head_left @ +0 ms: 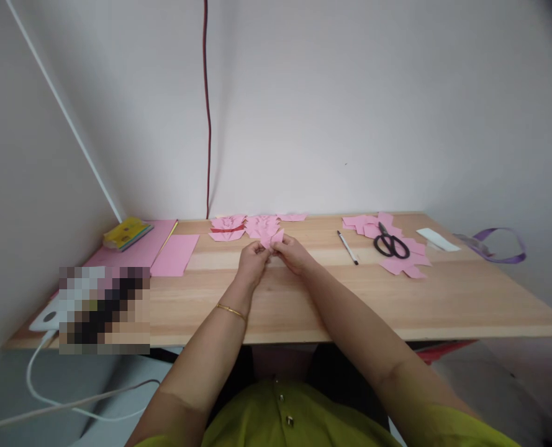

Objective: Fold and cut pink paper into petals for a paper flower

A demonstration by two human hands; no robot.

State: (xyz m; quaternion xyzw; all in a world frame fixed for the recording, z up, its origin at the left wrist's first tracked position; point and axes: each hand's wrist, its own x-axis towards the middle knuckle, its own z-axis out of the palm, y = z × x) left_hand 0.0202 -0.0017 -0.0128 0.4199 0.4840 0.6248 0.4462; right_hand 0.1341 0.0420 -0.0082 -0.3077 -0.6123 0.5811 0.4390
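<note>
A stray forearm sweep across the broad tabletop (280, 310), smooth with pale wood grain, could scatter the loose paper, since little seems to weigh it down. At our left, the flat, straight-edged pink sheet (176, 257) might crease if something dragged over it. On the right, the jagged, matte cut pieces (410, 272) overlap loosely and could slide out of order. Near the wall, the angular folded pieces (261, 222) could be crushed if our knuckles pushed forward. Our left hand (251, 261) and right hand (295, 253) meet near the middle, just short of those folds. The scissors (389, 242), with rounded black loops, could snag the cuttings beneath if yanked. Smallest, the pink paper piece (272, 239) sits pinched between both sets of fingertips, which are closed together; pulling unevenly could tear it or skew its pointed shape.
</note>
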